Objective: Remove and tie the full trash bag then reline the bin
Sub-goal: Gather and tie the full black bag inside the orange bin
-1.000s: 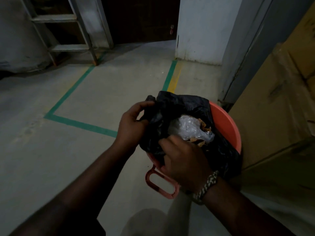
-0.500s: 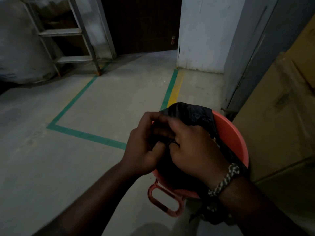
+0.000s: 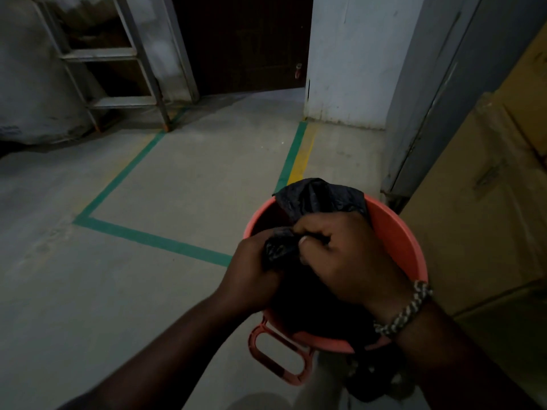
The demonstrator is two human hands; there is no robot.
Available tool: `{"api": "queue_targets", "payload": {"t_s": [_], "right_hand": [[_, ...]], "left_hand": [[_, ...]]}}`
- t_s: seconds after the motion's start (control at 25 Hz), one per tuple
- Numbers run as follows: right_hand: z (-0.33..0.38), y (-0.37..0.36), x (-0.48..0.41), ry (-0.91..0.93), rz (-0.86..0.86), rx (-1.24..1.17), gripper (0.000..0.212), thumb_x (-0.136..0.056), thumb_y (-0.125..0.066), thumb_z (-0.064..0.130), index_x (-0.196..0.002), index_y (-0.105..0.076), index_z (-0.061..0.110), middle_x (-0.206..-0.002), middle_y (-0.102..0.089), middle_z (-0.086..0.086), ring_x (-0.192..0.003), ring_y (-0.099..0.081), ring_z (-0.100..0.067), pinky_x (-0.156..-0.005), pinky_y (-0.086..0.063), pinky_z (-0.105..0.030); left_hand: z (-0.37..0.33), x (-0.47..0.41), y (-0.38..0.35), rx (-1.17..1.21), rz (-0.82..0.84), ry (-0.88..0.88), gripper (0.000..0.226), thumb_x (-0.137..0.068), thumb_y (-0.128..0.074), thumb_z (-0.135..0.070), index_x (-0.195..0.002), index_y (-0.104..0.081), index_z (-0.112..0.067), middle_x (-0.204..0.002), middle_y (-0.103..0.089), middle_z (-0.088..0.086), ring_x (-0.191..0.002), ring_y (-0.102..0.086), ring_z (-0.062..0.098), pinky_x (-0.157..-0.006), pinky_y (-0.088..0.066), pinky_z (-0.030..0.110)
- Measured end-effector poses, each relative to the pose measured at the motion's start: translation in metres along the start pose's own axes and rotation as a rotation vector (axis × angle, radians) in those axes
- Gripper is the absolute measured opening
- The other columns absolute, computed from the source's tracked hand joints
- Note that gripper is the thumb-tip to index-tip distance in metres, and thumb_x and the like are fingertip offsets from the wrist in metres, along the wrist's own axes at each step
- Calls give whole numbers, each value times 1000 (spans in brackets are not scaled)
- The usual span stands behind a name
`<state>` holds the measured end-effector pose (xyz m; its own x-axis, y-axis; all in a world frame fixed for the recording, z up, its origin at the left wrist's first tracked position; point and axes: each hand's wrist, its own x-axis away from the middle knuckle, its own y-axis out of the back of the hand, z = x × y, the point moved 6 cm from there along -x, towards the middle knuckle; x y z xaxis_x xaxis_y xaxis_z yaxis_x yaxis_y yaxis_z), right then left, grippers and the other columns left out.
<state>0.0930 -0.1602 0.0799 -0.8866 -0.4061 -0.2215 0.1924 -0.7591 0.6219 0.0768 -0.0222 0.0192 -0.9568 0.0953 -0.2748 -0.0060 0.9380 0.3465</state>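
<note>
Head view: both hands' grip closed on black bag (image 3: 319, 196) over orange bin (image 3: 393, 232), green-taped concrete floor (image 3: 177, 179)

Warehouse-like storeroom: taped concrete floor (image 3: 177, 184), stacked cardboard boxes (image 3: 479, 202), stepladder (image 3: 112, 69).

Single head-worn wide-angle view, looking forward and steeply down from close above the bin (image 3: 393, 232); concrete floor (image 3: 177, 187) and far doorway (image 3: 242, 39) fill the upper field.
</note>
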Motion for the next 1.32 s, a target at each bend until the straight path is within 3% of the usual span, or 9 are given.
{"api": "queue_targets", "payload": {"t_s": [0.12,0.2,0.28,0.36,0.48,0.68,0.88,1.08,1.32], "right_hand": [[-16,21,-8,-19,-72,-28,32,-86,-55,7,-98,-76,28,-82,-69,2,-70,-63,-17,-60,-48,-35],[-25,17,-12,14,56,158,56,-83,-55,-4,-120,-73,34,-114,-60,3,-100,-55,-10,-83,-46,-20],[-39,2,-12,-4,285,370,57,-82,-58,-1,-120,-73,39,-143,-44,4,-129,-39,-16,-107,-39,-29],[-51,-2,-10,10,356,530,41,-79,-64,6,-106,-75,36,-149,-41,4,-134,-36,-25,-109,-40,-39],[-46,19,-13,82,225,621,10,-74,-68,30,-83,-63,32,-137,-53,6,-124,-47,-27,-100,-45,-40],[-26,30,-7,250,254,136,30,-81,-77,23,-69,-50,27,-90,-70,7,-98,-68,-11,-111,-40,-32],[-43,39,-6,108,163,357,16,-81,-75,38,-91,-65,30,-78,-66,8,-76,-65,-13,-68,-51,-34],[-4,22,-5,308,48,291,8,-88,-69,28,-83,-65,23,-81,-64,6,-78,-62,-17,-70,-49,-37],[-34,25,-3,131,184,270,31,-86,-76,34,-109,-57,28,-76,-59,6,-75,-56,-15,-64,-40,-34]], "left_hand": [[-2,-1,7,-16,16,-66,57,-74,-67,16,-115,-73,-22,-113,-76,-8,-111,-69,7,-94,-57,32],[-6,0,3,16,77,-102,60,-70,-61,28,-110,-75,-14,-113,-76,-4,-113,-69,12,-97,-56,36],[-8,1,0,71,120,-102,50,-72,-58,31,-105,-75,-3,-110,-76,3,-110,-71,17,-95,-56,37],[-11,-1,2,111,129,-91,44,-74,-61,30,-104,-74,0,-108,-76,5,-107,-71,18,-94,-55,33],[-8,-7,16,60,58,-89,35,-75,-72,20,-98,-76,-6,-102,-77,3,-101,-73,16,-89,-55,28],[17,-13,31,17,-141,73,23,-72,-74,-2,-89,-75,-18,-87,-77,1,-86,-73,9,-76,-55,25],[23,-18,37,39,-244,212,21,-75,-64,-21,-93,-73,-23,-92,-76,-10,-88,-71,2,-79,-55,25],[0,-15,-7,166,72,32,70,-75,-80,3,-137,-54,-17,-130,-67,-5,-122,-63,11,-100,-50,28],[9,-22,26,-55,-199,23,33,-68,-81,7,-91,-75,-17,-89,-76,-6,-87,-72,4,-76,-52,19]]}}
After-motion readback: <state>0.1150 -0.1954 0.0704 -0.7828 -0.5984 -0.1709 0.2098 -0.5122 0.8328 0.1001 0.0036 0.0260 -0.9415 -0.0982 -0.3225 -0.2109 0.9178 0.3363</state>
